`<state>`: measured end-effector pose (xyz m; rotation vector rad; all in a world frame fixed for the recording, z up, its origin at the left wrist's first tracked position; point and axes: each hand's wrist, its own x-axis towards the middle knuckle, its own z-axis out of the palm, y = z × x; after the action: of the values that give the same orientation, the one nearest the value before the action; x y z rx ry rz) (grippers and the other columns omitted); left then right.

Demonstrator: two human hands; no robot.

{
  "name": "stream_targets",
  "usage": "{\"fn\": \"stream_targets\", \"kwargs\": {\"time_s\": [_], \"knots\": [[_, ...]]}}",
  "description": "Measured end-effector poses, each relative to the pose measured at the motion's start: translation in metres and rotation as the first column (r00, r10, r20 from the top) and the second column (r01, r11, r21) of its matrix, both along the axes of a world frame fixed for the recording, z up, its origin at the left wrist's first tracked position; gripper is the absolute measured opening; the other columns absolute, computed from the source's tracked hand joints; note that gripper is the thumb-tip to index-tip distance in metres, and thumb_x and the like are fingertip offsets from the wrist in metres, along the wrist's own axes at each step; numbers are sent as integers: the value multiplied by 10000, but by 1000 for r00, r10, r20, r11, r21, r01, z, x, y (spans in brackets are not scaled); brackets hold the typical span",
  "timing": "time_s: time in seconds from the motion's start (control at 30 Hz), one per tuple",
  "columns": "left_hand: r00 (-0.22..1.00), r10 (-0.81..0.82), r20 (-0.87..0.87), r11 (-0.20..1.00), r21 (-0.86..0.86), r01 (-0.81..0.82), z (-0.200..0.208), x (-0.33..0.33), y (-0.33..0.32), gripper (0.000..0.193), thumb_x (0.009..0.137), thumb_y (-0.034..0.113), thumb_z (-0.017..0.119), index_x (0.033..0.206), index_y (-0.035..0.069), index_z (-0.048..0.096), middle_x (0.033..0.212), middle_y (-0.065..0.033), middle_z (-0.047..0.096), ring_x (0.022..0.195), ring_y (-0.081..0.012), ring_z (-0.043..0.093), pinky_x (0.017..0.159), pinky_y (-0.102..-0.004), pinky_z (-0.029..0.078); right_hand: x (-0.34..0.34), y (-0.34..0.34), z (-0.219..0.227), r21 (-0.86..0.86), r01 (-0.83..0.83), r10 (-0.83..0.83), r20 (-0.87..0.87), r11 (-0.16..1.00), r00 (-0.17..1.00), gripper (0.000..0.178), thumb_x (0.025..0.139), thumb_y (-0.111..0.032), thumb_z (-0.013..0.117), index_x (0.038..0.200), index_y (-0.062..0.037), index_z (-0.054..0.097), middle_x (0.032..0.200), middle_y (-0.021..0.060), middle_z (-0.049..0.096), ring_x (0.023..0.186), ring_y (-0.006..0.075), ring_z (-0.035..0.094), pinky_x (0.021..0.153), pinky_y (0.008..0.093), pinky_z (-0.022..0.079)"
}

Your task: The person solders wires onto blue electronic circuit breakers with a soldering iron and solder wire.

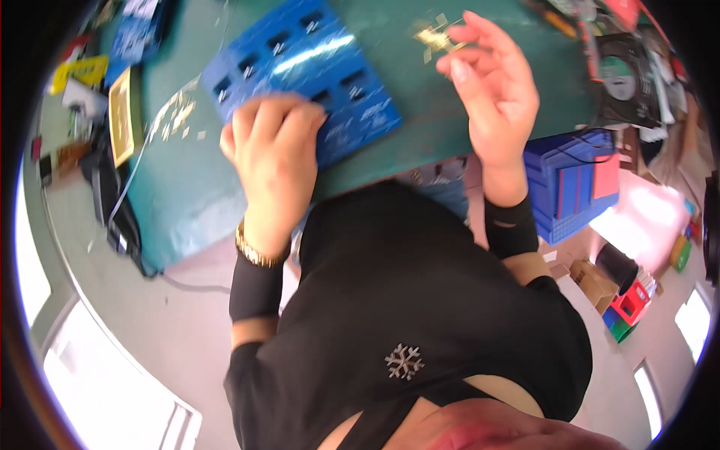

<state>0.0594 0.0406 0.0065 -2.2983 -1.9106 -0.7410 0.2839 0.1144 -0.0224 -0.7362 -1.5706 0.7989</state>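
A blue plate [300, 71] with rows of dark rectangular slots lies tilted on the green table. My left hand [274, 146] rests on its near side, fingers curled and fingertips at a slot; what they hold, if anything, is hidden. To the right, my right hand [499, 94] is raised over the table with its fingers apart, and I see nothing held in it. Just beyond its fingertips sits a small heap of thin gold-coloured pieces [435, 37]. More small pale gold pieces [176, 116] are scattered left of the plate.
A yellow tray [122, 116] stands at the table's left edge beside a dark strap-like item [112, 199]. Far right lies a black item with a round grey disc [621, 79]. A blue crate [566, 176] is below the table's right edge.
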Motion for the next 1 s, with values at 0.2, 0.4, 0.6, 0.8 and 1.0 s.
{"fn": "stream_targets", "kwargs": {"time_s": [0.2, 0.4, 0.6, 0.8, 1.0], "knots": [[984, -150, -94, 989, -11, 149, 2, -14, 0, 264, 753, 60, 747, 1012, 107, 725, 1103, -27, 650, 1017, -244, 595, 946, -420, 380, 47, 18, -8, -566, -244, -358, -742, 787, 567, 423, 987, -199, 592, 1359, -53, 453, 1203, 131, 587, 812, 194, 618, 649, 274, 482], [950, -240, -199, 954, -232, 192, 7, -19, -12, 642, 851, 467, 635, 1295, 7, 576, 1407, -89, 518, 1270, -311, 471, 1123, -563, 180, 92, 53, -10, -321, -466, -345, -938, 824, 34, 330, 963, -422, 591, 1149, -150, 579, 1130, 147, 562, 800, 165, 558, 587, 257, 469], [919, -207, -337, 934, -348, 83, 6, -9, -26, 894, 812, 588, 609, 1448, -7, 406, 1540, -108, 368, 1401, -376, 325, 1117, -663, 75, 103, 84, -19, -394, -229, -382, -919, 890, 93, 310, 965, -417, 594, 1133, -157, 581, 916, 63, 595, 723, 141, 542, 555, 239, 441], [974, -193, -118, 944, -294, 151, -1, -16, -25, 823, 774, 408, 749, 1446, 50, 437, 1537, -100, 380, 1389, -382, 343, 1118, -649, 133, 88, 76, 15, -303, 605, -635, -619, 736, 462, 137, 964, -213, 647, 1057, -125, 600, 741, -16, 557, 530, 63, 432, 439, 208, 298], [966, -206, -153, 944, -293, 155, 1, -16, -24, 756, 774, 313, 763, 1415, 37, 473, 1532, -113, 384, 1387, -389, 341, 1117, -628, 193, 114, 84, 69, 62, 800, -800, 111, 597, 589, 178, 886, -154, 685, 969, -4, 732, 819, -12, 648, 714, 67, 541, 662, 226, 428]]}}
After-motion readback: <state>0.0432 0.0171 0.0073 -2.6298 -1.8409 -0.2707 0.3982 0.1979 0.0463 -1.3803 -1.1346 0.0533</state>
